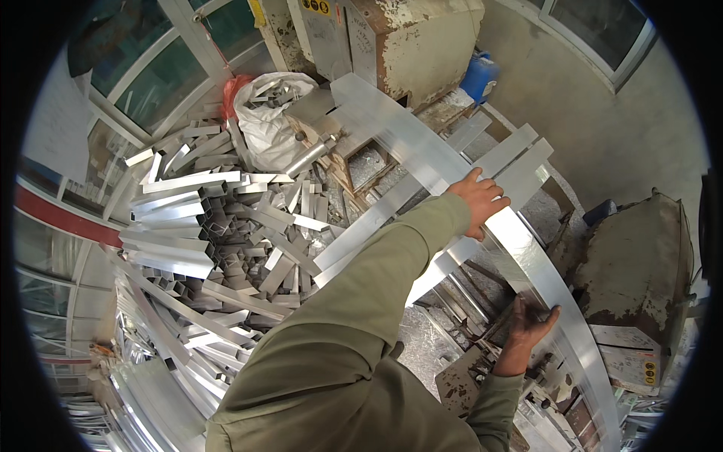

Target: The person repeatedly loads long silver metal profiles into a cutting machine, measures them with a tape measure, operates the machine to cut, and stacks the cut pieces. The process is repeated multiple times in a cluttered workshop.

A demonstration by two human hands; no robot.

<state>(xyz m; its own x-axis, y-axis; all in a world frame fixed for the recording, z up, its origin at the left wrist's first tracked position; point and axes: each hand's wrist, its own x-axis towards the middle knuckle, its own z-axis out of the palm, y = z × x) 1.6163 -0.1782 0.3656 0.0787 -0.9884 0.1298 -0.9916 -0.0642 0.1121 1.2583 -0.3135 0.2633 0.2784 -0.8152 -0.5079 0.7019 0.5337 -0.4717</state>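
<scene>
A long flat aluminium profile (557,288) runs slantwise from the far middle down to the near right, across the machine. My left hand (480,202) lies over it from above, fingers bent across its width and thumb at the near edge. Lower down, my right hand (525,331) has its palm turned up at the profile's inner edge. Its thumb rests against the upper face, while its other fingers are partly hidden below. Other flat aluminium lengths (376,226) lie crosswise under the profile, and short pale ends (512,151) stick out past its far side.
Cut aluminium offcuts (263,241) heap up on the left beside a white sack (267,139) of scraps. Worn machine housings stand at the back (429,45) and right (633,264). A blue jug (480,77) sits by the wall. Long profiles (154,399) are stacked near left.
</scene>
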